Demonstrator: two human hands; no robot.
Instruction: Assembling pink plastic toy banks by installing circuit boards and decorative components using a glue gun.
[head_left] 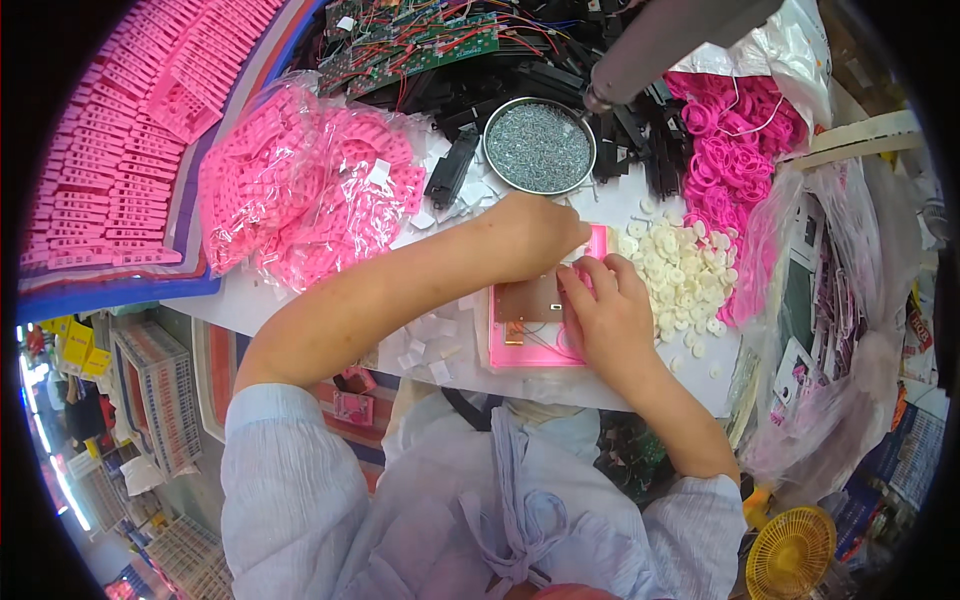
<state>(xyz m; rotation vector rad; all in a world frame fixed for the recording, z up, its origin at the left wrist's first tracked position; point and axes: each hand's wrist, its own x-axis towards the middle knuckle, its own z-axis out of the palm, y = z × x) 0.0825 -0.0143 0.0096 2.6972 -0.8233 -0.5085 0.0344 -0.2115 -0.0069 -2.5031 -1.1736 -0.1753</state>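
Observation:
A shallow pink plastic casing lies on the white work surface in front of me. Inside it is a flat grey-brown panel, with a small copper-coloured part near its lower edge. My left hand is closed over the casing's far end, its fingertips pinched near the upper right corner; what they hold is hidden. Along the right side, my right hand grips the casing with bent fingers resting on its top. Just beyond my left hand stands a round metal dish full of tiny silvery screws.
White discs are heaped at right, below bright pink rings. Bagged pink parts lie left, beside a blue-edged tray of pink casings. Black parts and green circuit boards fill the back. A grey tube hangs overhead.

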